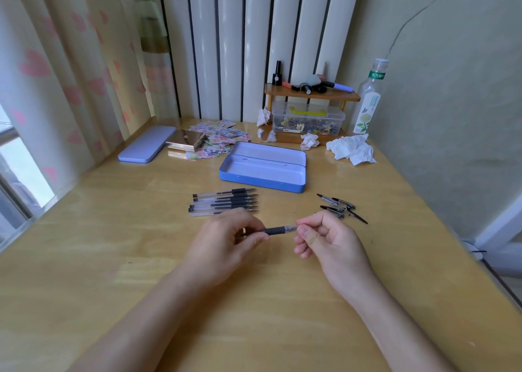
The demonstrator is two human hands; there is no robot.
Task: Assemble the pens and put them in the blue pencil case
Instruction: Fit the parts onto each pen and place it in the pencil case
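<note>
Between my hands a pen (278, 229) with a black grip lies level above the wooden desk. My left hand (226, 237) is closed around its barrel. My right hand (324, 237) pinches its clear tip end with thumb and forefinger. A row of several uncapped pens (223, 202) lies side by side just beyond my left hand. Several loose pen caps (340, 206) lie scattered beyond my right hand. The blue pencil case (264, 178) stands open and empty behind the pens.
The case's lid (147, 147) lies at the back left beside a gold box (185, 142) and a pile of stickers (223, 137). Crumpled tissues (351, 150), a clear storage box (308, 120) under a small shelf and a bottle (368, 100) stand at the back right.
</note>
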